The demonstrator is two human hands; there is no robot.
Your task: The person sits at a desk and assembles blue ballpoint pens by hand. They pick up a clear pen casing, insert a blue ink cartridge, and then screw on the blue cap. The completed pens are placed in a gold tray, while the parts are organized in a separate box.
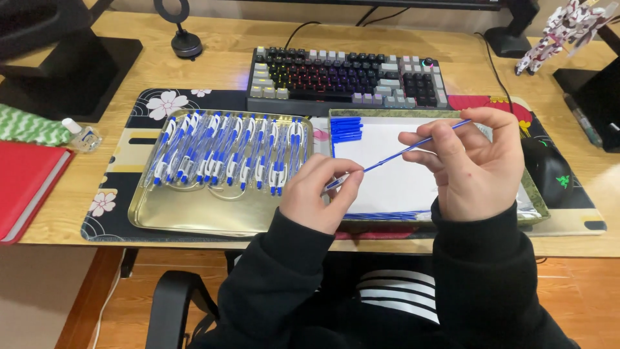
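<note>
While the left hand (321,194) is pinching the lower end of a thin blue pen refill (400,153) between thumb and fingers, the right hand (468,161) is gripping its upper part with curled fingertips, so the refill is slanting up to the right above the green-rimmed tray (536,197). That tray is holding a white sheet (387,174), with a small stack of blue caps (346,128) lying in its far left corner and more blue refills (381,216) lying along its near edge; their number is too fine to count. Just left, a gold tray (194,216) is carrying a row of roughly twenty white-and-blue pens (226,152). Both trays are sitting on a flowered mat (145,106) on the wooden worktop (213,45), before one keyboard (345,77).
</note>
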